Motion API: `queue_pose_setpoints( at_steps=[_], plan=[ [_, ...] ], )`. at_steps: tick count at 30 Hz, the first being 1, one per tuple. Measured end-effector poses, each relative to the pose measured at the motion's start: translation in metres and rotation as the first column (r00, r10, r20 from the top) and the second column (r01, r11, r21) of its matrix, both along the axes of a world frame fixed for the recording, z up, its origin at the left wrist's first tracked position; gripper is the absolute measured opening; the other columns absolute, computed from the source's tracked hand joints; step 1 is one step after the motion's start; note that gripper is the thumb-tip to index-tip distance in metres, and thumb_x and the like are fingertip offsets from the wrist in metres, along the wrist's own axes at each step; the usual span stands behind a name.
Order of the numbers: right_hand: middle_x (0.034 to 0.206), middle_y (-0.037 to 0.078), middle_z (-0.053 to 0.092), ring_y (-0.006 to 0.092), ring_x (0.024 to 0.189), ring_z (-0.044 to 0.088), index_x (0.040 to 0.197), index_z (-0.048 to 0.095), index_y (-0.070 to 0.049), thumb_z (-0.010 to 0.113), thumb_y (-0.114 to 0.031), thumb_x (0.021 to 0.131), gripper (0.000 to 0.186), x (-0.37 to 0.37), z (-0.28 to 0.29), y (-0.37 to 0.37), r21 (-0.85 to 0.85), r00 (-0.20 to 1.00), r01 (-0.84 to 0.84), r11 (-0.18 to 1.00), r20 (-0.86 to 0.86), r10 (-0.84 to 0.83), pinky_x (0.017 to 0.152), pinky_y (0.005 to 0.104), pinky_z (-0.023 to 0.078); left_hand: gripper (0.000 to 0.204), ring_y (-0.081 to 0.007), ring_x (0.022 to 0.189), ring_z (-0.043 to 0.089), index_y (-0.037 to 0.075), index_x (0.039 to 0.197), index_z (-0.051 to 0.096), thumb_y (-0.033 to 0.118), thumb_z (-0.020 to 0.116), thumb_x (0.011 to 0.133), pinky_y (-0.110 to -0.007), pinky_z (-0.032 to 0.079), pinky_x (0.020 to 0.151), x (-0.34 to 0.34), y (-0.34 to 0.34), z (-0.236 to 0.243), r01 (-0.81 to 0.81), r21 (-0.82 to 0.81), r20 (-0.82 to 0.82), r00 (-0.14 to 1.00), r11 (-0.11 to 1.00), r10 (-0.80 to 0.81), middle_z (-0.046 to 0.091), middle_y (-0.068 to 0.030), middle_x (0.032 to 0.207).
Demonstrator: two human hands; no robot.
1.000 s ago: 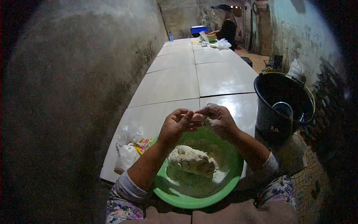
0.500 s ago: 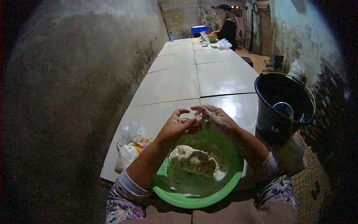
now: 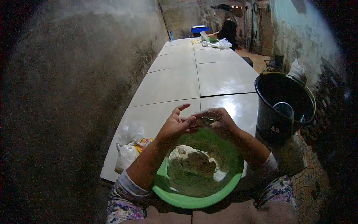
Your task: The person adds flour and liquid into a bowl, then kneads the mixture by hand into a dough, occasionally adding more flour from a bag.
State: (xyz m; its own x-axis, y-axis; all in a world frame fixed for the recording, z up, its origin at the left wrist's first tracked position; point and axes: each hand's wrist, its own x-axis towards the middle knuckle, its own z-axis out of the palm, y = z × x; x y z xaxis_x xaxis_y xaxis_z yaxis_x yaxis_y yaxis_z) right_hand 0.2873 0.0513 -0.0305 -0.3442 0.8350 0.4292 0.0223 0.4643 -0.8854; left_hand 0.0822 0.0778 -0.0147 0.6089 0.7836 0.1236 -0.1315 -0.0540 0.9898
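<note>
My left hand (image 3: 178, 122) and my right hand (image 3: 220, 121) meet above the far rim of a green basin (image 3: 197, 201). On the left, the index finger points up while the thumb presses in beside the other fingers. The right hand's bent fingers reach across and touch the left fingertips. Whatever lies between them is hidden. White flour or dough clings to the fingers. Below, a large lumpy mass of pale dough (image 3: 192, 160) rests in the basin, with loose white flour (image 3: 219, 175) at its right side.
Left of the basin, a clear plastic bag of white powder (image 3: 126, 155) and a colourful packet (image 3: 143, 144) lie on the white tiled table (image 3: 164, 87). A black bucket (image 3: 274, 121) containing a scoop stands at right. Another person (image 3: 228, 31) is by the far end, near white bags (image 3: 223, 44).
The right fingers have come down over the left fingertips. A small pale piece that showed between them is now covered. The far person has shifted, with an arm now over the table.
</note>
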Motion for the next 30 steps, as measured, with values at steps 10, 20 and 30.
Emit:
queue_pose_setpoints(
  at_steps=[10, 20, 30],
  plan=[
    [0.145, 0.012, 0.037, 0.0217, 0.133, 0.034, 0.146, 0.024, -0.007, 0.045, -0.034, 0.098, 0.059, -0.019, 0.016, -0.014, -0.078, 0.989, -0.149, 0.986, -0.026, 0.147, 0.106, 0.0364, 0.031, 0.062, -0.0255, 0.093, 0.065, 0.001, 0.129, 0.026, 0.014, 0.068, 0.085, -0.036, 0.055, 0.083, -0.006, 0.005, -0.007, -0.094, -0.162, 0.17, 0.978, 0.982, 0.121, 0.062, -0.021, 0.105],
    [0.135, 0.012, 0.048, 0.0201, 0.123, 0.044, 0.138, 0.038, -0.004, 0.044, -0.04, 0.097, 0.054, -0.004, 0.005, 0.002, -0.075, 0.98, -0.14, 0.987, -0.154, 0.128, 0.104, 0.0353, 0.035, 0.077, -0.0235, 0.093, 0.065, 0.002, 0.138, 0.018, 0.021, 0.07, 0.084, -0.032, 0.054, 0.082, 0.004, -0.005, 0.0, -0.063, -0.12, 0.124, 0.989, 0.991, 0.078, 0.064, -0.0189, 0.103],
    [0.099, 0.013, 0.067, 0.0165, 0.088, 0.064, 0.101, 0.064, 0.004, 0.062, -0.02, 0.09, 0.026, 0.004, 0.002, 0.004, 0.07, 0.998, 0.039, 0.997, -0.054, -0.035, 0.081, 0.0304, 0.052, 0.085, -0.0209, 0.093, 0.064, 0.004, 0.139, 0.018, 0.02, 0.076, 0.078, -0.032, 0.053, 0.081, 0.006, -0.006, 0.004, -0.014, -0.048, 0.063, 0.998, 0.999, 0.017, 0.064, -0.0169, 0.105]
  ],
)
